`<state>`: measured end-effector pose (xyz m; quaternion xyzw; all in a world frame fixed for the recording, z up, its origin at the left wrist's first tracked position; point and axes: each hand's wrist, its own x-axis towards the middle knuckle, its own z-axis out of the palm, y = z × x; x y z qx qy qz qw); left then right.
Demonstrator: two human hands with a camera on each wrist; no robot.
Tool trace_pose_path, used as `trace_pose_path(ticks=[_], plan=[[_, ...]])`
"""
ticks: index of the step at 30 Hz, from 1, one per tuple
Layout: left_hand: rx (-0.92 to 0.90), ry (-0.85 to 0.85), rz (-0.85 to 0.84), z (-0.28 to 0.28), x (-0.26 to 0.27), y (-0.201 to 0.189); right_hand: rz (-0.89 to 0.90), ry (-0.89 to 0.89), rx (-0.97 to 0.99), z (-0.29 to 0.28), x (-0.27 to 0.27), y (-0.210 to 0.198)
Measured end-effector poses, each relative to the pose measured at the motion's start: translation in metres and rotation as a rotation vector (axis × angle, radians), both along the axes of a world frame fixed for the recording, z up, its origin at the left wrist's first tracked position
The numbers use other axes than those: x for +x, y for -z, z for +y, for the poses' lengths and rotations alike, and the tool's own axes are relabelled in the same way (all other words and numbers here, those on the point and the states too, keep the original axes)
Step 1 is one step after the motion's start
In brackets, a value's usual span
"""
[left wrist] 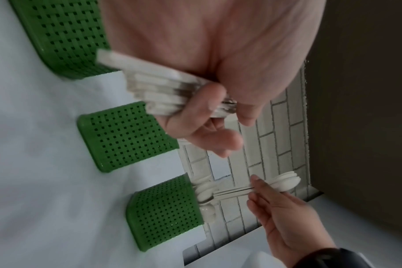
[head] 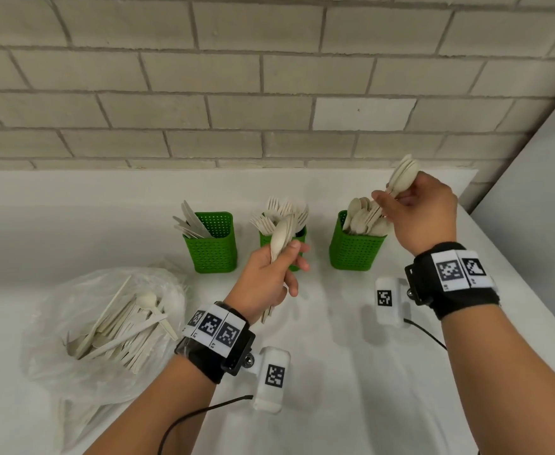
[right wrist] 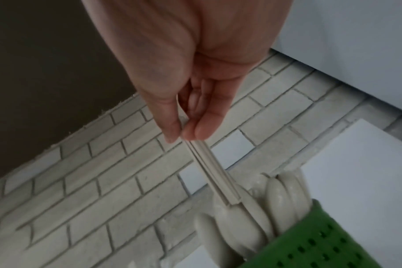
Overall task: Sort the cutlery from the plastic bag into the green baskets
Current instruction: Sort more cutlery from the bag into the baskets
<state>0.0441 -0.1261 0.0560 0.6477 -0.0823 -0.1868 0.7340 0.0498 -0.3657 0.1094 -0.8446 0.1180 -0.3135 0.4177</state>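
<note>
Three green baskets stand in a row by the wall: the left basket (head: 211, 246) holds knives, the middle basket (head: 297, 236) forks, the right basket (head: 355, 249) spoons. My right hand (head: 414, 208) pinches a few stacked spoons (head: 402, 175) by their handles (right wrist: 209, 168), bowls up, handle ends over the right basket (right wrist: 333, 241). In front of the middle basket my left hand (head: 271, 277) grips a bunch of spoons (head: 281, 238); their handles (left wrist: 156, 90) stick out below the fist. A clear plastic bag (head: 105, 323) with several more pale utensils lies at the left.
A white table (head: 335, 405) runs up to a grey brick wall (head: 236, 93). A white panel (head: 532, 192) closes the right side. Wrist cameras with black cables hang under both forearms.
</note>
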Motion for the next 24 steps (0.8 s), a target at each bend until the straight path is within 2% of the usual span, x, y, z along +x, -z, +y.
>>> trace_pose_path(ticks=[3,8,13,20,24], plan=[[-0.005,0.005,0.005,-0.006,-0.001,-0.006,0.072,0.024,-0.080,-0.002,0.008,0.008],[-0.013,0.017,-0.009,-0.013,-0.001,-0.013,0.218,-0.034,-0.018,-0.001,0.013,0.029],[-0.021,0.007,-0.012,-0.017,0.000,-0.014,0.126,-0.081,-0.082,-0.005,0.016,0.033],[-0.029,-0.008,-0.011,-0.024,-0.001,-0.013,0.183,-0.128,-0.180,-0.011,0.021,0.044],[-0.033,-0.012,-0.010,-0.026,-0.003,-0.013,0.179,-0.089,-0.386,-0.010,0.020,0.052]])
